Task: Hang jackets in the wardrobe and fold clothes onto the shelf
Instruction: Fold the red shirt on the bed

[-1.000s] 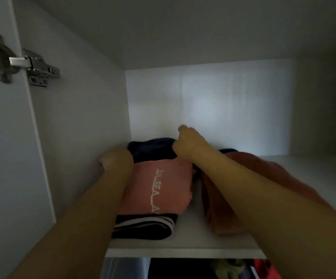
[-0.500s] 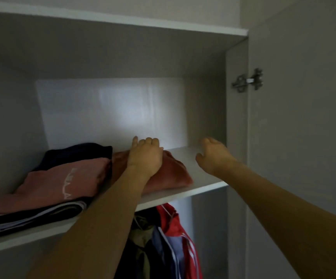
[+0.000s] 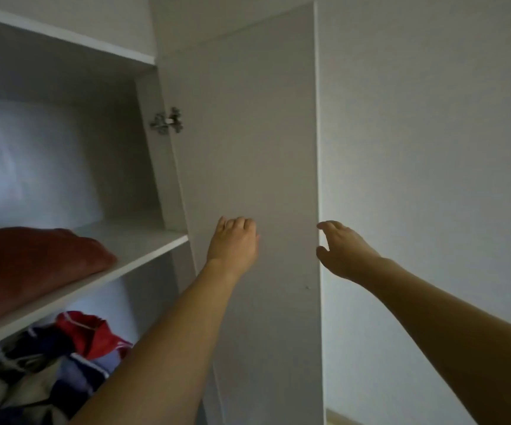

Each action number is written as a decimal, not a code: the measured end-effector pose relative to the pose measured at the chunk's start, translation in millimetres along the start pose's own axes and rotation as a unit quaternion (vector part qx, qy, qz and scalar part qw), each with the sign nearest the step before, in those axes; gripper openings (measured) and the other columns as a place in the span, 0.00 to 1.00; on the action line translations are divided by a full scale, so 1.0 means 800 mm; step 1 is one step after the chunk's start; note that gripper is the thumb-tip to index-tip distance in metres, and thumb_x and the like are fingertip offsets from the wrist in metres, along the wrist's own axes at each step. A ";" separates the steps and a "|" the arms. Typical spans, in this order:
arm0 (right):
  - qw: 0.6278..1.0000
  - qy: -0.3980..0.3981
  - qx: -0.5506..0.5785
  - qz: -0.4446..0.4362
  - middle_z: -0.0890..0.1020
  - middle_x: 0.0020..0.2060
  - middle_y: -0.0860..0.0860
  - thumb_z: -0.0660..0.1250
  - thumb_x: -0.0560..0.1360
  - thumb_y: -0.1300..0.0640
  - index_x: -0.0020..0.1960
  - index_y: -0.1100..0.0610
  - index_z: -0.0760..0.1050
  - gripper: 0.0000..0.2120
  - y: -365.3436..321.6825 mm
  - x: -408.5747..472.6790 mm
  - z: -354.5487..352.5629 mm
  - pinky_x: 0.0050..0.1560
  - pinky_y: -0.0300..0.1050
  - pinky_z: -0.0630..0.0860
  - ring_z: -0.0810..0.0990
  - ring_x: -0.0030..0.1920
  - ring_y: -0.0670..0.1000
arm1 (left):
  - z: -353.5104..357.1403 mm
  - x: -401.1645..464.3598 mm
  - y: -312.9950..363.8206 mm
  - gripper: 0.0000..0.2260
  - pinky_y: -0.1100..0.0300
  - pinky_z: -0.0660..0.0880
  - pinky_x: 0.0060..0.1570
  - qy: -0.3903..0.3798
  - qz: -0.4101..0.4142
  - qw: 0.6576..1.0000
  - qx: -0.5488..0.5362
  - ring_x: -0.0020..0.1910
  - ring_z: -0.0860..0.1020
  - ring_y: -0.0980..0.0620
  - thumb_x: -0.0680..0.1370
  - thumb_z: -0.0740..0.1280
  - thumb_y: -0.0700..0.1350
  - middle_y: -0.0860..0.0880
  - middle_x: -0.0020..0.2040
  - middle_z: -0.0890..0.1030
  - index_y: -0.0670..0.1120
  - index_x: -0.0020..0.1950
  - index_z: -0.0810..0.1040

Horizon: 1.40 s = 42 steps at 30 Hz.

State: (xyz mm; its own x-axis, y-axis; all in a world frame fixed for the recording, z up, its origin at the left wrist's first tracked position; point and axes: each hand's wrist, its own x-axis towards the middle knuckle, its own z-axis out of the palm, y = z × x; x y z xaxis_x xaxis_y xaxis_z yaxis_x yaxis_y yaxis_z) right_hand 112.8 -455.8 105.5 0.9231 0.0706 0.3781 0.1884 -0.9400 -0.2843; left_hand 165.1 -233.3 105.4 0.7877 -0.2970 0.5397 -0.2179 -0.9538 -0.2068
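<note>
- Wall (image 3: 431, 148): plain, fills the right side; a strip of pale floor or skirting shows at the bottom edge, cut off.
- Door (image 3: 254, 133): wardrobe door swung open, inner face toward the camera, free edge on the right; bottom runs out of frame.
- Wardrobe (image 3: 64, 72): open compartment on the left, back panel blurred w/ a soft pale glare; top board and left part cut off by the frame.
- Shelf (image 3: 143, 240): white board running from lower left up to the door; right end bare.
- Folded cloth (image 3: 33, 262): reddish-brown, lying on the shelf at the left, blurred; its left end is out of frame, so can't tell what garment it is.
- Jackets (image 3: 73, 357): red, navy and pale fabric below the shelf, upper parts hidden behind the shelf edge; rail and hangers not visible, heavily blurred.
- Left hand (image 3: 232, 240): arm stretched out, seen from the back in front of the door's inner face, fingers curled downward, holding nothing; whether it touches the panel — can't tell.
- Right hand (image 3: 340, 250): just beside the door's free edge, fingers and thumb spread in a wide C, nothing in it; contact w/ the edge unclear.
- Hinge (image 3: 166, 121): metal, at the door's inner edge, above the shelf, slightly blurred.
</note>
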 end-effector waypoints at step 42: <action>0.889 -0.051 0.003 0.456 0.64 0.74 0.55 0.60 0.79 0.54 0.76 0.57 0.58 0.27 1.031 -1.063 -0.479 0.68 0.50 0.66 0.66 0.71 0.57 | -0.301 -0.343 1.458 0.22 0.46 0.56 0.73 -0.146 0.378 0.890 -0.210 0.69 0.69 0.44 0.82 0.54 0.50 0.45 0.72 0.69 0.45 0.74 0.63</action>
State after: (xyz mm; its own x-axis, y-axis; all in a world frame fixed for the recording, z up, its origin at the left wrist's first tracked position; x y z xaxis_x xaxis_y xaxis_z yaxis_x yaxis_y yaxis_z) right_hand -645.6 -1419.0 -113.1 0.7190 -0.6886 -0.0943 -0.6515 -0.6205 -0.4365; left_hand -444.1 -1275.1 -87.2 0.4267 -0.8952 0.1287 -0.8971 -0.4369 -0.0651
